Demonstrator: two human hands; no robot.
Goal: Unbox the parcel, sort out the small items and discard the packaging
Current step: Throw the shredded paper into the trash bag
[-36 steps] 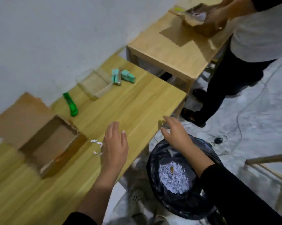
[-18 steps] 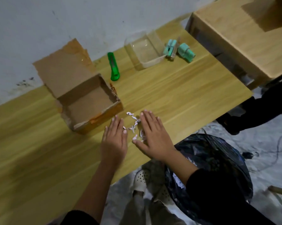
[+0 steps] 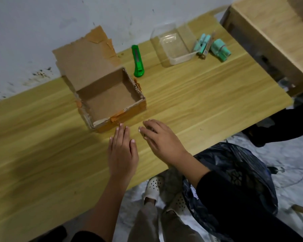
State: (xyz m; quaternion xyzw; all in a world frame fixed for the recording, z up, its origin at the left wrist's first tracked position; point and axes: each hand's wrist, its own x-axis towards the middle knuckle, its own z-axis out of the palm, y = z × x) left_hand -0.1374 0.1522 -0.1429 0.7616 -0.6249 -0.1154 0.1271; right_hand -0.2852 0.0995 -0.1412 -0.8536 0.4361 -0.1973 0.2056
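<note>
We judge the task well along but not finished. The box [image 3: 110, 100] stands open on the surface [image 3: 208, 95] with its flap leaning towards the wall, and we see nothing inside it. The teal items [image 3: 212, 45] lie at the far end, just beside the clear tray [image 3: 175, 44] rather than in it, and the tray looks empty, so the sorting seems left to do. The box itself is not yet discarded; the black bag [image 3: 234, 172] waits below the near edge. A green knife [image 3: 137, 62] lies between box and tray.

Our left hand [image 3: 122, 151] lies flat on the surface with fingers straight, its tips just short of the box's near corner. Our right hand [image 3: 161, 137] sits just beside it, fingers bent down onto the surface. Whether it covers or pinches some scrap, we cannot tell.

Our right sleeve [image 3: 234, 203] hides much of the bag's mouth, so its contents stay unseen. The teal items are too small to identify.
</note>
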